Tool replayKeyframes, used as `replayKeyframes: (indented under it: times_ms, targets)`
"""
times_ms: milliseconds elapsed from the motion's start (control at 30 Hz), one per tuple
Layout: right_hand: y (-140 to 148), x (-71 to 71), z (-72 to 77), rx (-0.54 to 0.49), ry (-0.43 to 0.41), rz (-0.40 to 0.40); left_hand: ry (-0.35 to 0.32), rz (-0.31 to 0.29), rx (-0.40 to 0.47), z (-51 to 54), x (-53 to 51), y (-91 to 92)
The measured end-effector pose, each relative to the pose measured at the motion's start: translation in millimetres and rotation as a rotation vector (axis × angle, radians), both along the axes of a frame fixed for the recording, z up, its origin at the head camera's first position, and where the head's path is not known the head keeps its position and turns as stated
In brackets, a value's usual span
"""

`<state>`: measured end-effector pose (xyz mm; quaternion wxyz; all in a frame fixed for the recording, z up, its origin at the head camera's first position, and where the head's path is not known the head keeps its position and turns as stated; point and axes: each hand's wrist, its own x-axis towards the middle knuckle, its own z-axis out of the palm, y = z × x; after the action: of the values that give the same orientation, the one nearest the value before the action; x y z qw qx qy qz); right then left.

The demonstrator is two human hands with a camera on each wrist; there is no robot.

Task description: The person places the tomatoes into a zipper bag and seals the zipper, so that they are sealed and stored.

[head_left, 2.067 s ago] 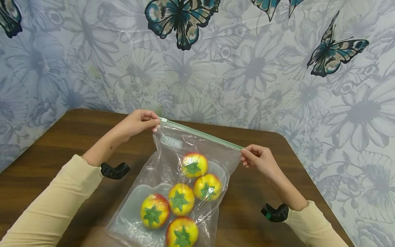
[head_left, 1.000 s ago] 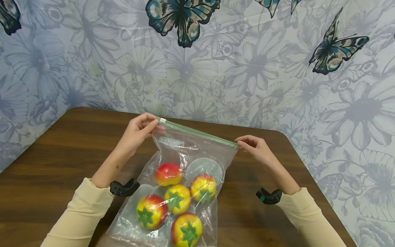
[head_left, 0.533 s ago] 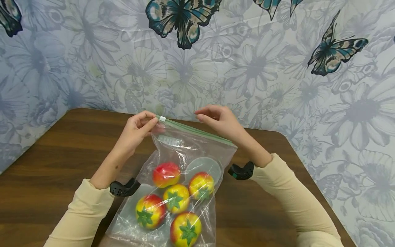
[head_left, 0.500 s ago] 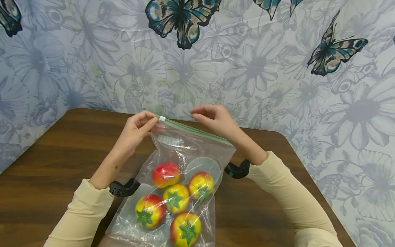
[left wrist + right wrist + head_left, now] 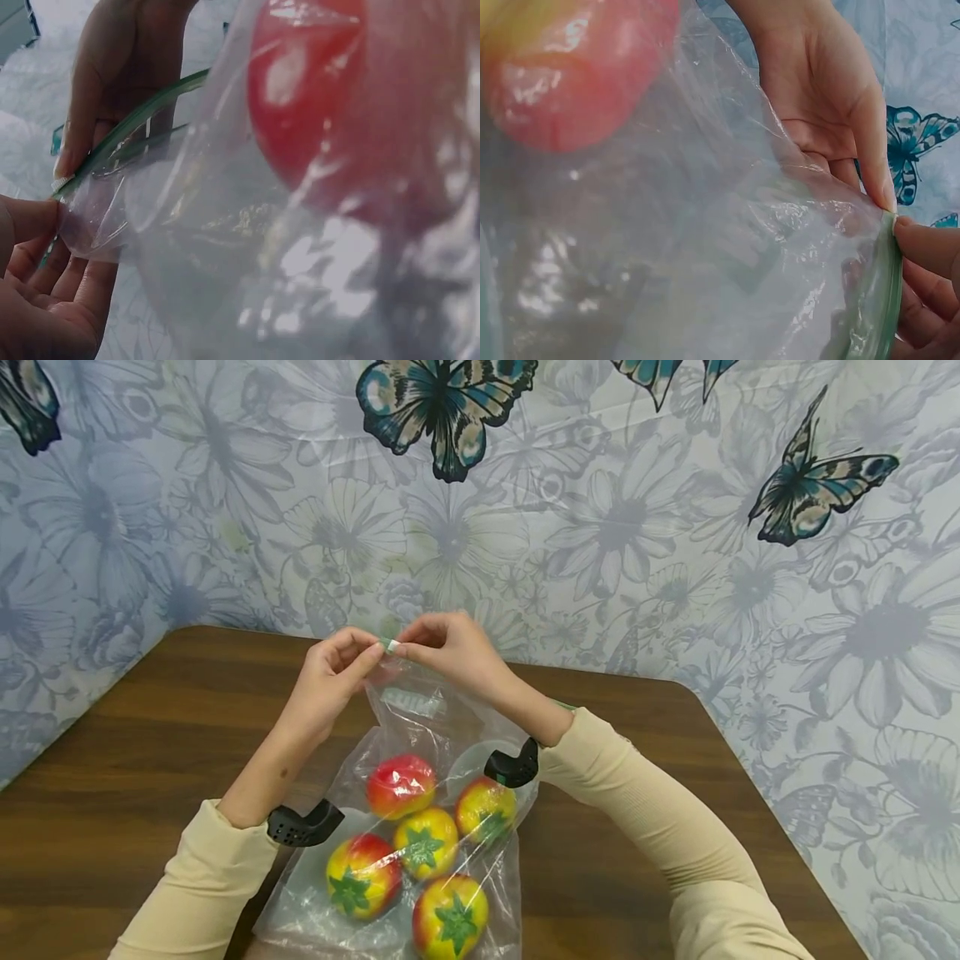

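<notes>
A clear plastic zip bag [image 5: 487, 710] with a green zip strip [image 5: 889, 292] hangs from both hands, its lower part on the table. My left hand [image 5: 322, 681] pinches the bag's upper left corner between thumb and fingers. Right beside it, my right hand [image 5: 465, 664] pinches the small white slider [image 5: 391, 645] at that end of the strip. Several round red-and-yellow fruits lie inside, such as one fruit [image 5: 363, 875] with a green star-shaped top showing. The right forearm hides most of the strip in the head view. In the left wrist view a red fruit [image 5: 307, 97] looms close behind the film.
A dark brown wooden table [image 5: 135, 760] lies under the bag, its far edge near a floral wall covering [image 5: 622, 552] with butterflies. Pale rounded shapes show through the film among the fruits. Each wrist wears a black camera band, such as the left band [image 5: 303, 824].
My right hand has let go of the bag's right corner and moved left to the slider. The left hand keeps the left corner. The upper fruit has rolled, its red side now showing.
</notes>
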<state>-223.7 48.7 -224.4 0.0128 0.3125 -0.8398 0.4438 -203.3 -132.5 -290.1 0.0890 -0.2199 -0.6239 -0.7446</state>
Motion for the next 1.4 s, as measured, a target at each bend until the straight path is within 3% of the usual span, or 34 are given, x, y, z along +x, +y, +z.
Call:
replayKeyframes:
  times_ms: [100,267,433,633,1400]
  targets:
    - [-1,0.3,0.3,-0.014,0.004,-0.019,0.008,-0.002,0.049,1.0,-0.3,2.7]
    - [-1,1.5,-0.1,-0.025,0.033,-0.020,0.018,0.015,0.059,2.2,1.2,5.0]
    - [1,2.2,-1.1,-0.024,0.048,-0.015,0.019,-0.012,0.091,2.9,2.9,6.3]
    - [6,2.1,-2.0,-0.023,0.031,0.013,0.020,-0.006,0.077,4.9,3.9,5.9]
    - [61,-2.6,-19.9,0.048,-0.023,-0.076,0.000,0.003,0.138,5.8,-1.3,-6.8]
